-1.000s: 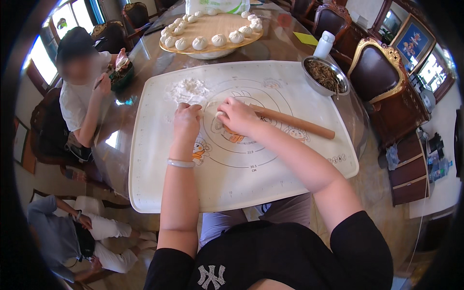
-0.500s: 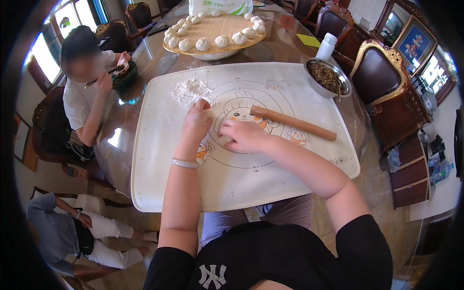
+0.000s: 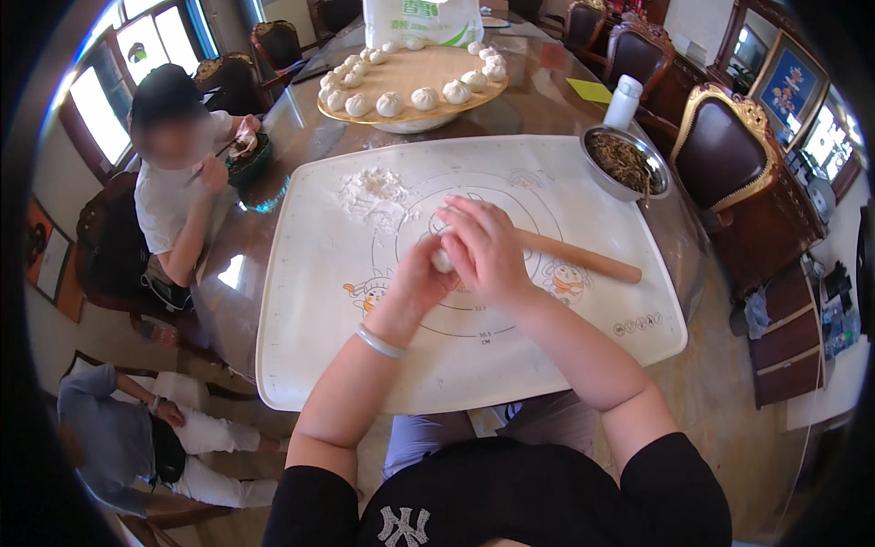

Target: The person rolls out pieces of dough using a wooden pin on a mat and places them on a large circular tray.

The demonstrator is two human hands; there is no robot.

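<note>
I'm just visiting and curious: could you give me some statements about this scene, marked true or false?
1. The left hand and right hand are together at a piece of white dough. True.
2. The metal bowl is empty. False: it holds brown food.
3. The rolling pin lies on the mat. True.
4. The bracelet is worn on the right. False: it is on the left.
5. White buns sit on a round tray. True.
</note>
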